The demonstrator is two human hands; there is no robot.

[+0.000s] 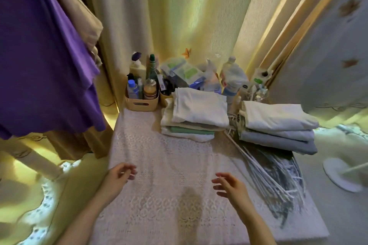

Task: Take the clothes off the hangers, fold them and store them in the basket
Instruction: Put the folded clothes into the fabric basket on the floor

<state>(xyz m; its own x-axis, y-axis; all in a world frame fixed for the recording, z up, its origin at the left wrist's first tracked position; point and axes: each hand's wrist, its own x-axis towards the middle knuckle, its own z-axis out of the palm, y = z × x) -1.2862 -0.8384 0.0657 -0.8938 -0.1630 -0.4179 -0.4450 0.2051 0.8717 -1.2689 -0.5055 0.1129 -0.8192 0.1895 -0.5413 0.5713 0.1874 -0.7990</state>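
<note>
Lace-covered counter, set before pale yellow curtains with a leaf motif. Item one: left hand, at 7 o'clock on the counter, near its left edge, fingers loosely curled, holding nothing. Item two: right hand, at 5 o'clock, fingers relaxed and slightly spread, likewise holding nothing; whether either hand touches the lace cannot be told. Between the two hands, a brownish patch in the cloth. At 3 o'clock from the right hand, a heap of white wire hangers, bare of clothes, lying along the counter's right edge. At 1 o'clock, a folded stack of white and grey-blue pieces, resting on the far end of the hangers. At 12 o'clock, a second folded pile: white on top, cream and green layers below. Behind it, plastic packets and bottles. At 11 o'clock, a beige caddy at the counter's far left corner, holding upright bottles. At 9 to 10 o'clock, off the counter, a purple garment hanging, with a beige garment behind it. At 3 o'clock, beyond the counter, a white round stand base on the floor.
</note>
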